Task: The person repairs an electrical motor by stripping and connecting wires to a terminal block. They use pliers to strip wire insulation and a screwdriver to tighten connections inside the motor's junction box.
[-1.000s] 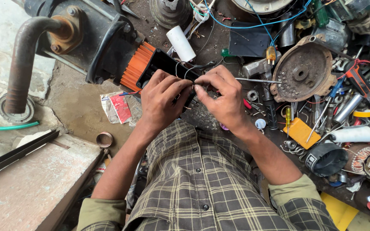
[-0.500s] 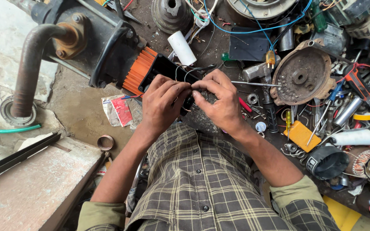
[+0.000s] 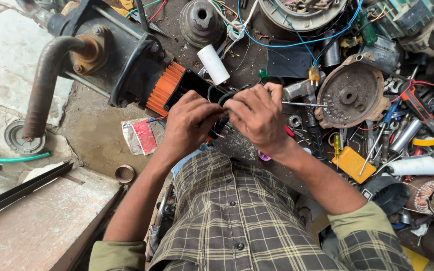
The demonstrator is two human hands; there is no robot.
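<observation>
Orange-finned motor sits under both hands; left hand and right hand pinch dark wires; steady, small twists seem wisest.

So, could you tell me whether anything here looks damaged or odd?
Yes: the curved pipe on the black motor pump is heavily rusted, and the round end cover lies detached among scattered tools.

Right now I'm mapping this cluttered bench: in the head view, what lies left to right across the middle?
Green hose → rusty bent pipe → red packet → left hand → right hand → rusty round motor cover → white cylinder.
</observation>
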